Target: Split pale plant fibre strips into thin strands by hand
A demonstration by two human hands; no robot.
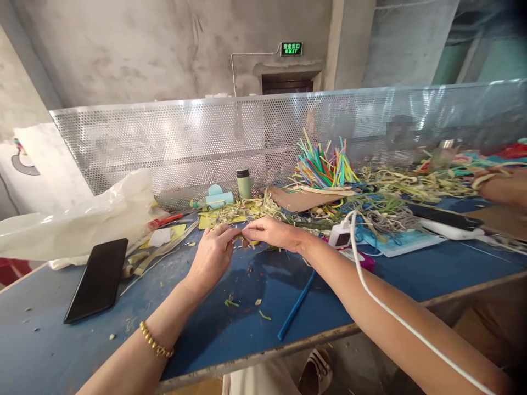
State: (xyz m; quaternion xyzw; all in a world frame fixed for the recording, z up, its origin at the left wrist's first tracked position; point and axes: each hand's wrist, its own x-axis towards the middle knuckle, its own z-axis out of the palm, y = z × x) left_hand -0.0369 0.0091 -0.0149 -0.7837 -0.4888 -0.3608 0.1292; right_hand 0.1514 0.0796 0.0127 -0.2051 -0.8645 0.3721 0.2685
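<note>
Over the blue tabletop [230, 329], left hand [212, 253] and right hand [275, 231] meet, fingertips pinched narrow, on what I can't tell; fine work seems underway, wanting steadiness next.

Over the front of the counter [228, 334], room is being offered beside the blue rod [297, 304]; farther back, passage is being barred by the left hand [212, 253], the right hand [272, 233], heaped pale strips [415, 185] and the perforated screen [164, 148].

Hands [211, 253] [275, 232] forward — fingertips [252, 228] close together
</note>
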